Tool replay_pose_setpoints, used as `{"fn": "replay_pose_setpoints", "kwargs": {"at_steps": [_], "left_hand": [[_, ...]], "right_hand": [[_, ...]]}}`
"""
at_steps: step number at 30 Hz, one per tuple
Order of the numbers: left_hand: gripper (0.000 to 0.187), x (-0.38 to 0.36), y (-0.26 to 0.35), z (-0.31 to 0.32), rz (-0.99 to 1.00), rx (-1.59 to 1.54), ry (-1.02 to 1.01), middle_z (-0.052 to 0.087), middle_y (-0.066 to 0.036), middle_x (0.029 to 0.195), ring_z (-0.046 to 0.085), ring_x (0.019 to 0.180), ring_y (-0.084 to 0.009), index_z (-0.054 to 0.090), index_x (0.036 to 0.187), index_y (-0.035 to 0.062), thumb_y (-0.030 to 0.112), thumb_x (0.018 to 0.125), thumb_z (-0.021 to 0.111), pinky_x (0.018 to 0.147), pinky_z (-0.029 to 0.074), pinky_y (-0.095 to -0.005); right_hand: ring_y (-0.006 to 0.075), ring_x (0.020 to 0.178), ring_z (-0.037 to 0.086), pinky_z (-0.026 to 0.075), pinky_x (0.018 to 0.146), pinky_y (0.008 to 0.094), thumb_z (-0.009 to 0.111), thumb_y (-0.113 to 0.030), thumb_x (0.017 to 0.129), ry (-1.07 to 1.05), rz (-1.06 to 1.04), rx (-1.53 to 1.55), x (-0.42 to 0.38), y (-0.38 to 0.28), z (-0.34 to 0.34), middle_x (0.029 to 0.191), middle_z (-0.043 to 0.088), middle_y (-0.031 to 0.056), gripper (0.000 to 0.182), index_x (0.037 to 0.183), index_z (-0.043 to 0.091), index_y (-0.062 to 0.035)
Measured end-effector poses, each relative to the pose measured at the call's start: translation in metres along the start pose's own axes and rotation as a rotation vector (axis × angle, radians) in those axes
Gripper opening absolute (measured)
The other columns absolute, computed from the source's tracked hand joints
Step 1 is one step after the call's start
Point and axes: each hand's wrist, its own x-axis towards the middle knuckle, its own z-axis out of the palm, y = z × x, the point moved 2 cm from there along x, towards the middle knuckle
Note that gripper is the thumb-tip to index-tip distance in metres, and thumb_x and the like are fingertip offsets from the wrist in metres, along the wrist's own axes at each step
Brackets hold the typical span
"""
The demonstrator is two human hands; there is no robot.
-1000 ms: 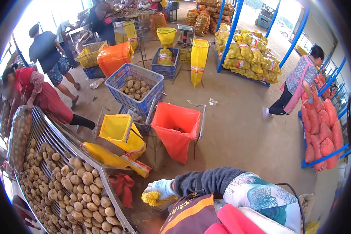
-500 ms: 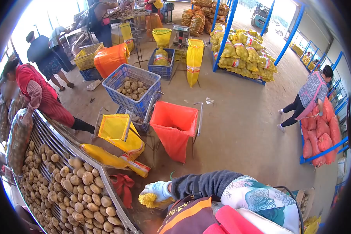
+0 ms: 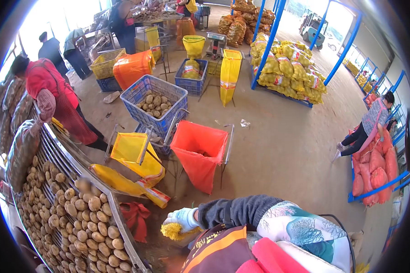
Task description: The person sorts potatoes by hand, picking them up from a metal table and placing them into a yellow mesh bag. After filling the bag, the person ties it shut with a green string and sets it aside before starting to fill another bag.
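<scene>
My right hand (image 3: 183, 219), in a white and light-blue glove, reaches left from a dark grey sleeve. Its fingers curl over a rough-textured yellow wad (image 3: 172, 231), whose exact kind I cannot make out. The hand is near the metal edge of a slatted sorting table (image 3: 123, 217), apart from it. Many brown potatoes (image 3: 94, 227) lie spread over the slats. A crumpled red cloth (image 3: 135, 218) hangs between the table edge and my hand. My left hand does not show.
A red bag (image 3: 198, 152) and a yellow bag (image 3: 132, 152) hang open on metal frames ahead. Behind them stands a blue crate (image 3: 134, 102) of potatoes. A person in red (image 3: 54, 88) leans at the table's far side. Another person (image 3: 373, 113) bends over stacked red sacks (image 3: 373, 168).
The view has shifted slightly. The person in red stands more upright, and the person at the right leans lower over the red sacks. My right hand keeps its grip on the yellow wad.
</scene>
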Motion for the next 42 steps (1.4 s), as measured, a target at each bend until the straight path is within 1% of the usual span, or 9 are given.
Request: {"fn": "replay_pose_setpoints", "kwargs": {"at_steps": [7,24,25,28,29,31,34,38,42], "left_hand": [[0.065,0.004,-0.06,0.014,-0.011,0.04,-0.038,0.046,-0.02,0.132,0.046,0.122,-0.0287,0.033,0.136,-0.0023,0.008,0.081,0.065,0.101,0.039,-0.0365],[0.064,0.004,-0.036,0.01,0.015,0.06,-0.002,0.052,-0.022,0.124,0.052,0.115,-0.0294,0.038,0.133,-0.0009,0.02,0.081,0.068,0.098,0.042,-0.0371],[0.074,0.002,-0.064,0.018,0.051,0.049,0.14,0.051,-0.023,0.119,0.051,0.107,-0.0376,0.048,0.126,-0.0011,0.03,0.065,0.074,0.097,0.039,-0.0458],[0.06,0.002,-0.005,0.002,0.197,0.094,0.221,0.063,-0.019,0.099,0.06,0.09,-0.0367,0.055,0.115,-0.0017,0.024,0.065,0.076,0.082,0.049,-0.0423],[0.055,0.005,-0.008,0.0,0.193,0.205,0.187,0.064,-0.02,0.099,0.061,0.089,-0.0362,0.057,0.112,0.0006,0.026,0.067,0.074,0.082,0.049,-0.0426],[0.049,0.01,-0.003,-0.009,0.204,0.137,0.199,0.064,-0.019,0.098,0.061,0.089,-0.0358,0.059,0.11,0.0048,0.031,0.07,0.071,0.08,0.049,-0.0435],[0.039,0.001,-0.008,-0.012,0.117,0.169,0.254,0.063,-0.016,0.093,0.06,0.088,-0.0347,0.059,0.099,0.007,0.032,0.071,0.069,0.078,0.048,-0.0442],[0.053,-0.004,-0.023,-0.01,0.117,0.096,0.269,0.061,-0.016,0.097,0.059,0.093,-0.0332,0.055,0.111,0.0066,0.032,0.067,0.071,0.082,0.046,-0.0437],[0.059,-0.008,-0.031,-0.004,0.084,0.115,0.308,0.057,-0.017,0.108,0.054,0.102,-0.0345,0.054,0.113,0.0073,0.039,0.066,0.069,0.088,0.042,-0.0442]], "right_hand": [[0.0323,0.106,0.055,0.045,0.088,0.0426,0.071,-0.028,0.069,-0.034,-0.027,-0.046,-0.011,0.009,-0.008,0.113,0.054,0.0117,0.058,0.123,0.051,-0.0171],[0.0325,0.108,0.054,0.044,0.091,0.041,0.073,-0.02,0.066,-0.162,-0.08,-0.057,0.025,-0.029,0.01,0.115,0.054,0.0118,0.065,0.127,0.049,-0.018],[0.0319,0.104,0.057,0.045,0.089,0.0405,0.07,-0.027,0.071,-0.096,-0.116,-0.032,0.03,-0.036,0.012,0.109,0.058,0.0125,0.046,0.114,0.058,-0.0156],[0.0305,0.093,0.063,0.049,0.081,0.0368,0.066,-0.014,0.074,-0.017,-0.406,0.145,0.052,-0.076,0.018,0.099,0.065,0.0119,0.034,0.107,0.06,-0.0105],[0.0264,0.092,0.063,0.05,0.079,0.0352,0.063,-0.007,0.075,-0.249,-0.265,0.61,0.067,-0.085,0.033,0.097,0.065,0.0096,0.033,0.108,0.06,-0.0085],[0.0191,0.09,0.062,0.051,0.078,0.0328,0.058,0.005,0.078,-0.43,-0.121,0.947,0.085,-0.112,0.05,0.098,0.064,0.0061,0.035,0.111,0.058,-0.0053],[0.0169,0.094,0.06,0.051,0.084,0.0313,0.058,0.007,0.079,-0.393,-0.138,0.975,0.109,-0.142,0.06,0.103,0.062,0.0066,0.04,0.117,0.055,-0.0041],[0.0201,0.105,0.057,0.049,0.09,0.0352,0.062,0.005,0.079,-0.294,-0.354,0.519,0.145,-0.158,0.081,0.11,0.061,0.0079,0.044,0.121,0.052,-0.0037],[0.0193,0.106,0.057,0.048,0.091,0.0339,0.065,0.004,0.076,-0.323,-0.017,0.837,0.162,-0.192,0.103,0.111,0.061,0.0072,0.045,0.119,0.053,-0.0042]]}}
